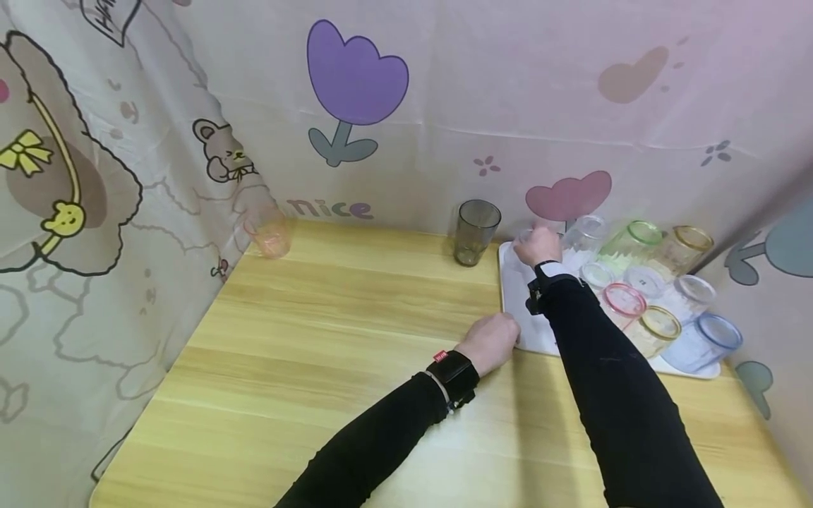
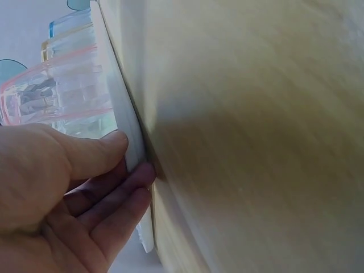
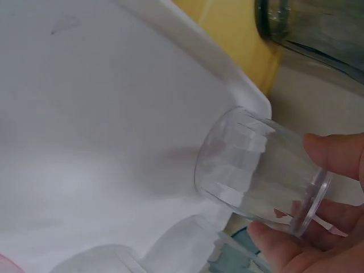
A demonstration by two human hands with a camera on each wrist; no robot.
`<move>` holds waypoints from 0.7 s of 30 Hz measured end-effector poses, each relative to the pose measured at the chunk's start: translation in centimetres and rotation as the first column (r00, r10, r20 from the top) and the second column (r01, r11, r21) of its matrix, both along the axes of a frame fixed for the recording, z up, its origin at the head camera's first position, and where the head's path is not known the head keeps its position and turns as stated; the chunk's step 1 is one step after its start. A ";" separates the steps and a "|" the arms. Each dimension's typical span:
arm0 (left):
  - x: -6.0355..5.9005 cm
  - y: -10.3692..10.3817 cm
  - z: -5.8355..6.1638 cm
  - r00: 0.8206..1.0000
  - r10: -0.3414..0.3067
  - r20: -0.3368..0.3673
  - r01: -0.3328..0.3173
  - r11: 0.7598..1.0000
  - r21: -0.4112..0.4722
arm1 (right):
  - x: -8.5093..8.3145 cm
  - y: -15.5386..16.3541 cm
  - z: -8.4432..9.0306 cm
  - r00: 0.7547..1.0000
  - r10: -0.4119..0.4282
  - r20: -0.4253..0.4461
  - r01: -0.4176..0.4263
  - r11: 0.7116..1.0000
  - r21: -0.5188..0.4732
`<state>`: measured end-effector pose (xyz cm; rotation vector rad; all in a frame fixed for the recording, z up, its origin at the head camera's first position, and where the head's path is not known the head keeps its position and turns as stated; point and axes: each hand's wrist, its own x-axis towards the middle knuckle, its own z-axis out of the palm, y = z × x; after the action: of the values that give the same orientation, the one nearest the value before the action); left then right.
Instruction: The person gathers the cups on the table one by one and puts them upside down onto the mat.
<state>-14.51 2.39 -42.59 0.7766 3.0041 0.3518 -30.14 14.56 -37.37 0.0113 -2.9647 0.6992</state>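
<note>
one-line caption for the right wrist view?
Right hand grips a clear cup at the white tray corner.

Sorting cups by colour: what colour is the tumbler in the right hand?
Colourless clear plastic tumbler, pinched by the right hand; the right wrist view shows it best.

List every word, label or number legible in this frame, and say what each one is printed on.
"nice": purple letters on the printed curtain behind the table.
Speech bubble on the curtain, top left: cut off by the frame edge, not readable.
Red tag on the left wrist strap: too small to read.
No readable text on the cups or the white tray.
</note>
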 end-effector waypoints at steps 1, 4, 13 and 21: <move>0.1 0.1 0.0 1.000 -0.001 0.006 0.001 1.000 0.006 | 0.0 0.1 -0.2 1.000 0.001 0.001 -0.001 1.000 -0.003; 0.3 0.2 0.1 1.000 -0.003 0.021 0.003 1.000 0.020 | 0.1 0.3 -0.4 1.000 0.004 0.005 -0.004 1.000 -0.009; 0.1 0.3 0.1 0.999 -0.002 0.050 0.000 0.999 0.036 | -0.1 0.6 -0.3 0.999 0.012 0.041 -0.012 1.000 -0.011; 0.0 -0.2 0.1 0.998 -0.001 0.061 -0.002 0.999 0.054 | 0.0 0.2 1.6 1.000 0.022 -0.010 -0.023 0.994 -0.103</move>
<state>-14.46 2.15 -42.51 0.7549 2.9497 0.4501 -30.10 14.71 -35.74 0.0403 -2.9207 0.8524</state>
